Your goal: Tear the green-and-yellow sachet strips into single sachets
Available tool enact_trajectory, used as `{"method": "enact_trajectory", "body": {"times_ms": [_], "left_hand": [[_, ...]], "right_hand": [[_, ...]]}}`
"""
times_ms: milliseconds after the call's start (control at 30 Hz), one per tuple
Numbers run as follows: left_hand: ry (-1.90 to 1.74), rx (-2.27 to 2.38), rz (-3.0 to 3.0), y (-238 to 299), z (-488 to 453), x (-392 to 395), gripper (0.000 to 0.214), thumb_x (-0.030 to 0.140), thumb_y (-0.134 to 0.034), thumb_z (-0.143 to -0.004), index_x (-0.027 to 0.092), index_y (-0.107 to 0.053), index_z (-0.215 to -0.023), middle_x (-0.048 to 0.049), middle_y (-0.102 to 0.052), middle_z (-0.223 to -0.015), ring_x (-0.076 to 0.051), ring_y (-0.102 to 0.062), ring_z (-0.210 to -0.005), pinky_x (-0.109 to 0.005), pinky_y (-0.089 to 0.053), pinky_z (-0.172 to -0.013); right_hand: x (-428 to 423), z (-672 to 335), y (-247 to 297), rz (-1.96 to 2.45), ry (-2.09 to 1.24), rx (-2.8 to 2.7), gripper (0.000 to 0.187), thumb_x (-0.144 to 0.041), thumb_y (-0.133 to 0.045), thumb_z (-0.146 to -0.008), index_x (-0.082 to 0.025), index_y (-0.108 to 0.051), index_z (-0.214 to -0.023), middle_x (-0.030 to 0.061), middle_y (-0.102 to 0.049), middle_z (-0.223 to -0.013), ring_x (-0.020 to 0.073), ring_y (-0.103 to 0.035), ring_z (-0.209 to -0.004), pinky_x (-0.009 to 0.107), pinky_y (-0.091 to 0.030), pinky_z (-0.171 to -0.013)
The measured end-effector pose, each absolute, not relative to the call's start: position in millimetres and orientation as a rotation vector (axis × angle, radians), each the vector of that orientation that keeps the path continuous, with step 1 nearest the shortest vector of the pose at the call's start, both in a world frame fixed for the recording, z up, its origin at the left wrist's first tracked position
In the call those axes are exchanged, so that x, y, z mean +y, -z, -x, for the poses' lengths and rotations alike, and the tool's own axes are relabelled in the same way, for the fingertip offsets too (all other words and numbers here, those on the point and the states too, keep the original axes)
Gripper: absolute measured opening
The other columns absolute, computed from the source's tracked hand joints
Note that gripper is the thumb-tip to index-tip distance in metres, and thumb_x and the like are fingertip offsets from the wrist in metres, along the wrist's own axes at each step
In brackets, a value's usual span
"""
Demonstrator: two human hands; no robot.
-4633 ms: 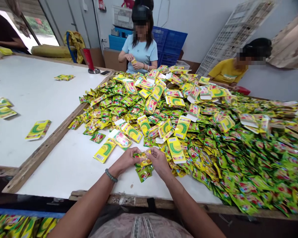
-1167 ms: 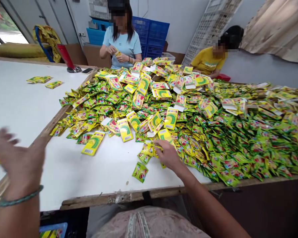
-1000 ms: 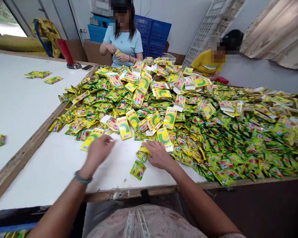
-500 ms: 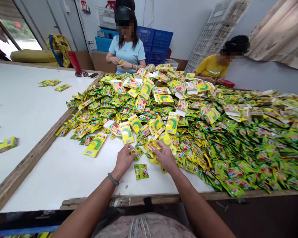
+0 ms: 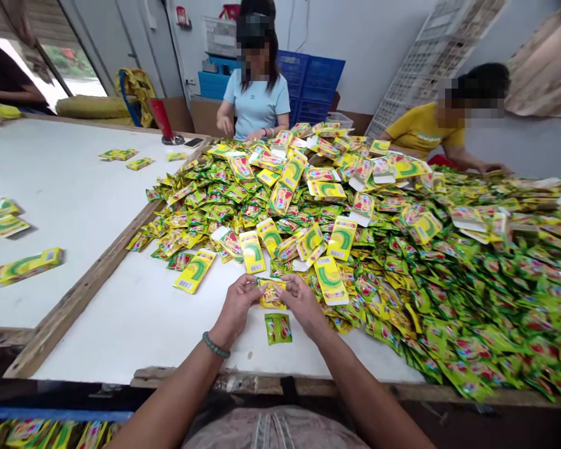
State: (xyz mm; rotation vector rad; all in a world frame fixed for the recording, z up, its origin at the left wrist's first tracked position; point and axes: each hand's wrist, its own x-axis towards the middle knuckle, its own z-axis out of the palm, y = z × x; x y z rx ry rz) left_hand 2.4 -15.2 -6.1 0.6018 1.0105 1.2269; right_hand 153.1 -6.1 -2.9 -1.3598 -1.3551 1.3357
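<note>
Table [image 5: 121,324] heaped high, one yellow packet [image 5: 273,295] between our hands

Across from us sits a co-worker in blue [image 5: 257,103], with another in yellow [image 5: 432,134] off to the right; blue crates [image 5: 315,81] stand against the wall [image 5: 378,37]. A heap [image 5: 477,299] of loose packets, with boxes scattered over it, covers much of our side.

Our left hand [image 5: 239,302] and right hand [image 5: 303,302] are both closed, thumbs and fingers pinching the yellow packet from opposite ends at the near edge of the heap. A little green shows at its top; whether that is a second packet, we cannot tell. One green packet [image 5: 278,328] lies just below our hands, touched by neither. Just beyond them is a near box [image 5: 252,252], and a second box [image 5: 194,271] lies farther left.

By our judgement we are partway through. Past the wooden strip [image 5: 86,285], several boxes lie apart from the heap, among them a long box [image 5: 25,267]; they may be finished, but we cannot see inside. Much seems left: the yellow packet is not in a box, some boxes on the heap have flaps standing open, and loose packets far outnumber the boxes set aside.
</note>
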Motion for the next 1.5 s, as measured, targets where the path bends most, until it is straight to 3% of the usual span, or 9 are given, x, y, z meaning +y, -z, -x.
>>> {"method": "enact_trajectory", "body": {"times_ms": [100, 233, 367, 467, 567, 733, 900, 1200, 1500], "left_hand": [[-1.290, 0.989, -0.545, 8.1, -5.7, -18.5, 0.030, 0.025, -0.078, -0.056, 0.016, -0.052, -0.069, 0.0057, -0.056, -0.058, -0.008, -0.053, -0.055, -0.021, -0.042, -0.058], [-1.215, 1.144, -0.811, 2.2, 12.8, -15.8, 0.022, 0.032, -0.071, -0.065, 0.016, -0.057, -0.068, 0.0007, -0.059, -0.065, -0.012, -0.055, -0.062, -0.025, -0.043, -0.062], [-1.013, 1.980, -1.381, -7.0, 67.2, -3.9, 0.031, 0.041, -0.061, -0.073, 0.016, -0.061, -0.092, -0.0097, -0.064, -0.090, -0.025, -0.058, -0.088, -0.036, -0.044, -0.077], [-0.661, 2.480, -1.664, -5.7, 105.9, 3.7, 0.057, 0.048, -0.068, -0.065, 0.013, -0.055, -0.108, -0.0188, -0.058, -0.110, -0.035, -0.050, -0.106, -0.043, -0.041, -0.084], [-0.536, 2.369, -1.736, -1.7, 124.6, 5.1, 0.057, 0.041, -0.071, -0.064, 0.013, -0.054, -0.111, -0.0185, -0.060, -0.106, -0.033, -0.054, -0.100, -0.037, -0.041, -0.079], [-0.859, 1.763, -1.367, -4.4, 111.4, -6.4, 0.038, 0.042, -0.067, -0.069, 0.020, -0.059, -0.099, -0.0079, -0.069, -0.085, -0.025, -0.063, -0.075, -0.031, -0.043, -0.066], [-0.970, 1.104, -1.020, -5.1, 69.2, -16.0, 0.041, 0.038, -0.070, -0.069, 0.017, -0.058, -0.102, -0.0059, -0.071, -0.088, -0.019, -0.065, -0.078, -0.028, -0.048, -0.070], [-1.027, 1.049, -0.992, 8.9, 49.7, -20.4, 0.040, 0.036, -0.071, -0.070, 0.015, -0.064, -0.104, -0.0084, -0.069, -0.104, -0.019, -0.064, -0.091, -0.029, -0.050, -0.081], [-1.056, 0.994, -0.882, 4.4, 44.0, -20.6, 0.042, 0.034, -0.074, -0.067, 0.015, -0.065, -0.104, -0.0080, -0.071, -0.099, -0.019, -0.066, -0.086, -0.029, -0.051, -0.079]], "right_hand": [[-9.9, -140.8, 3.3, 1.309, -1.413, -1.321, 0.043, -0.045, -0.063, -0.072, -0.019, -0.057, -0.106, 0.0061, -0.065, -0.097, 0.0184, -0.061, -0.082, 0.030, -0.050, -0.068], [-12.5, -128.7, -2.7, 1.409, -1.197, -1.454, 0.035, -0.045, -0.063, -0.072, -0.016, -0.064, -0.092, 0.0065, -0.068, -0.085, 0.0212, -0.061, -0.078, 0.033, -0.049, -0.069], [-10.7, -131.3, -7.8, 1.508, -1.018, -1.574, 0.034, -0.044, -0.060, -0.073, -0.015, -0.065, -0.090, 0.0056, -0.069, -0.078, 0.0216, -0.061, -0.074, 0.034, -0.047, -0.071], [-11.1, -134.1, -6.9, 1.512, -1.014, -1.667, 0.032, -0.043, -0.056, -0.077, -0.016, -0.064, -0.093, 0.0043, -0.068, -0.076, 0.0204, -0.060, -0.069, 0.033, -0.046, -0.067], [-12.5, -134.7, -3.9, 1.486, -1.004, -1.707, 0.026, -0.037, -0.055, -0.076, -0.019, -0.065, -0.092, 0.0039, -0.068, -0.083, 0.0205, -0.060, -0.072, 0.032, -0.046, -0.068], [-6.4, -140.3, -14.0, 1.494, -0.998, -1.623, 0.033, -0.038, -0.059, -0.074, -0.018, -0.060, -0.100, 0.0029, -0.066, -0.080, 0.0188, -0.057, -0.069, 0.031, -0.045, -0.066], [14.4, -144.6, -36.0, 1.388, -0.872, -1.638, 0.031, -0.041, -0.057, -0.078, -0.019, -0.060, -0.100, 0.0042, -0.067, -0.087, 0.0192, -0.058, -0.079, 0.030, -0.045, -0.073], [34.5, -154.1, -19.7, 1.390, -0.830, -2.010, 0.014, -0.034, -0.064, -0.073, -0.021, -0.068, -0.074, 0.0036, -0.065, -0.078, 0.0197, -0.057, -0.075, 0.029, -0.043, -0.068], [35.0, -137.7, -14.7, 1.501, -0.739, -1.686, 0.028, -0.047, -0.067, -0.068, -0.020, -0.065, -0.074, -0.0037, -0.052, -0.057, 0.0116, -0.043, -0.055, 0.023, -0.034, -0.053]]}}
